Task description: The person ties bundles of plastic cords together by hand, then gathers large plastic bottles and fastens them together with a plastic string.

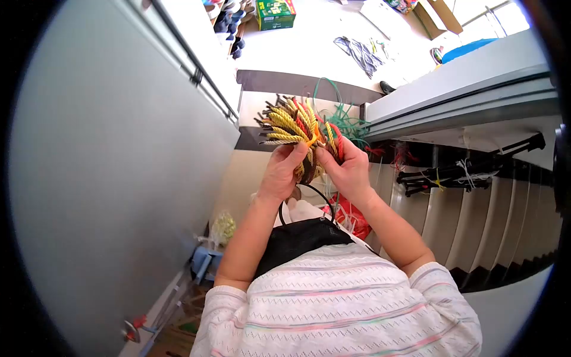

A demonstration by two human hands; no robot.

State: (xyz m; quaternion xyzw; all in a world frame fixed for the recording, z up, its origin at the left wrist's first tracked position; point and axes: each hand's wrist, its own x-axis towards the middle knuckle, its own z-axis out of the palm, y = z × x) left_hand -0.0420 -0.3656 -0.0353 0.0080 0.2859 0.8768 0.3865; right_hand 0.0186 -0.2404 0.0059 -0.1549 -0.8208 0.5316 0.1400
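A bundle of twisted cords point(286, 124), mostly yellow with some red, brown and pale ones, is held up in front of my body. Many cord ends have dark tips and fan out to the upper left. My left hand point(282, 169) is closed around the bundle from the left, thumb on top. From the right, my right hand point(348, 169) pinches the bundle near its middle, with a red cord point(339, 143) running by its fingers. An orange-yellow tie seems to cross between my thumbs. A black bag point(303, 241) with a loop handle lies against my front.
Green strapping point(348, 122) lies tangled just beyond my hands. Stairs point(467, 217) descend at right, with a black folded frame point(470, 169) over them. A grey door point(125, 172) fills the left. Farther off are a green box point(275, 14) and dark cords point(361, 55) on the floor.
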